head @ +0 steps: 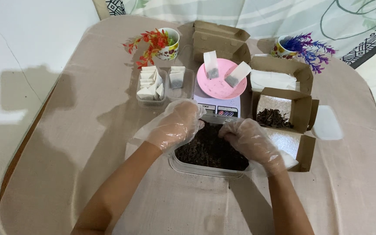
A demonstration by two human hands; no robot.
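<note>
Pinching small amounts of the dark loose tea [209, 150] from the clear tub [205, 169] at lower centre would work best done low over the tub, so crumbs fall back in. The left hand [175, 124], gloved, curls half-open at the tub's far rim; the right hand [251, 139] has its fingertips pinched together in the tea. Above sits a pink dish [220, 87] holding filter bags on a scale, flanked by brown boxes on the bench [88, 130]

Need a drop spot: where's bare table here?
Free: table left of the left hand, below the sachet tray; near edge under both arms; far right past the brown boxes. Crowded: centre, from tub to pink plate.
</note>
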